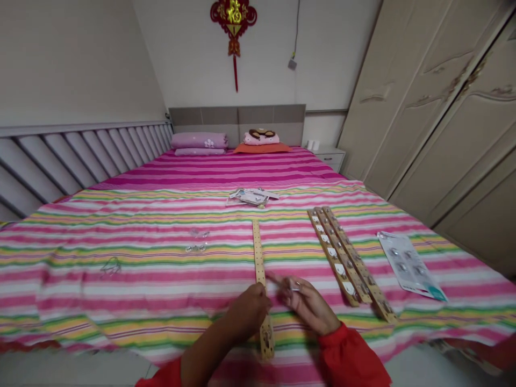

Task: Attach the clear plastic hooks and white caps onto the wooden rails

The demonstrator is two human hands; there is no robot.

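My left hand lies curled over a narrow perforated wooden strip, hiding its middle, and its fingers are out of sight. My right hand sits just beside it, pinching a small shiny transparent piece between its fingers. To the right are several wooden strips set with white and metal pieces. Further right lies a printed sheet with shiny round items. Small transparent pieces lie on the bedspread to the left, and a tangle of papers and packaging lies ahead.
Everything lies on a bed with a pink striped cover. A padded wall panel runs along its left side and cream wardrobe doors stand to the right. Pillows lie at the headboard.
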